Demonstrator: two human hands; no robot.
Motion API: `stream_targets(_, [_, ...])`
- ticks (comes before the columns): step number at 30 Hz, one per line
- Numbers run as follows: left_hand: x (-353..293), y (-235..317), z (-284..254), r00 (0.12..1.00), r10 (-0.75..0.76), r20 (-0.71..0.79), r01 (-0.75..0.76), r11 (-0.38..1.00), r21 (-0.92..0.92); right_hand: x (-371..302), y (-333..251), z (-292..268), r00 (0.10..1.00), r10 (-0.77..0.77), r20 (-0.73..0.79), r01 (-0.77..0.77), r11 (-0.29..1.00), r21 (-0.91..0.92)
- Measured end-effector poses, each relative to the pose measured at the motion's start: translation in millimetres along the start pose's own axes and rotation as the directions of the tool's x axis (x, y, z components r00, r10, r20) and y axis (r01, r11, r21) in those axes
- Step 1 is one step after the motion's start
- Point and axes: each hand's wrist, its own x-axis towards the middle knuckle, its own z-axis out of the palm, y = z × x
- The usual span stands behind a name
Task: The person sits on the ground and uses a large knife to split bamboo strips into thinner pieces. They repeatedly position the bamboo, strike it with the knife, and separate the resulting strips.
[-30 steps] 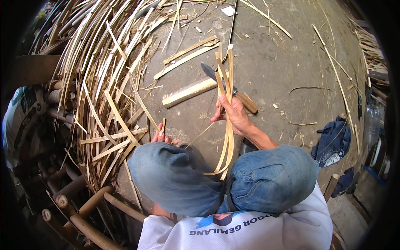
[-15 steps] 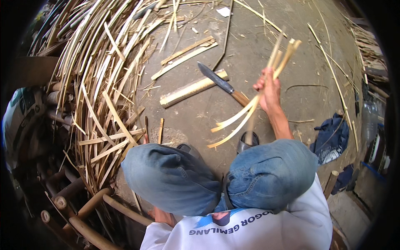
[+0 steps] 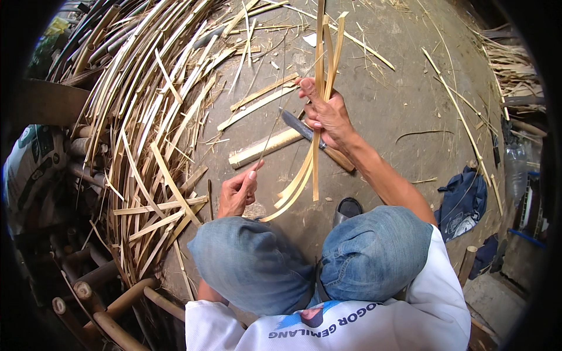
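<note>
My right hand (image 3: 331, 117) is closed round a few long, pale bamboo strips (image 3: 304, 175), its thumb pointing up and left. Their upper ends rise past the hand, and the lower ends curve down toward my knees. Just above my left knee, my left hand (image 3: 237, 192) pinches the lower end of a thin, dark strip (image 3: 271, 136) that slants upward. Below the right hand a knife (image 3: 298, 125) with a dark blade and wooden handle lies across a split piece of bamboo (image 3: 263, 148); the hand and strips hide part of them.
A large heap of bamboo strips (image 3: 140, 123) fills the left side. Two flat bamboo pieces (image 3: 257, 108) lie beyond the split piece. Dark blue cloth (image 3: 463, 202) lies at right, near a long strip (image 3: 462, 123). Bamboo poles (image 3: 120, 298) stand at lower left.
My right hand has swung left and away from me with the bamboo strips, now more upright. My left hand has come up from behind the left knee and holds a thin strip.
</note>
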Motion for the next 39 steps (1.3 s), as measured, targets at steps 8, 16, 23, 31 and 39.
stream_targets(8, [0,27,-14,0.979,0.175,0.106,-0.176,0.984,-0.003,14,-41,46,0.98,0.038,0.196,0.033,0.936,-0.35])
stream_targets(16, [26,140,-14,0.949,0.311,-0.05,-0.309,0.889,-0.338,39,-73,136,0.893,-0.02,0.45,0.25,0.853,-0.458])
stream_targets(23, [31,113,-36,0.958,0.288,0.0,-0.196,0.651,-0.733,27,-48,136,0.83,-0.113,0.546,0.382,0.828,-0.409])
stream_targets(31, [39,71,-54,0.944,0.043,-0.328,-0.267,0.684,-0.678,11,-46,138,0.737,-0.097,0.669,0.486,0.763,-0.426])
stream_targets(39, [7,-48,-201,0.758,-0.059,-0.649,-0.48,0.625,-0.616,5,-66,119,0.748,0.139,0.649,0.313,0.789,-0.529])
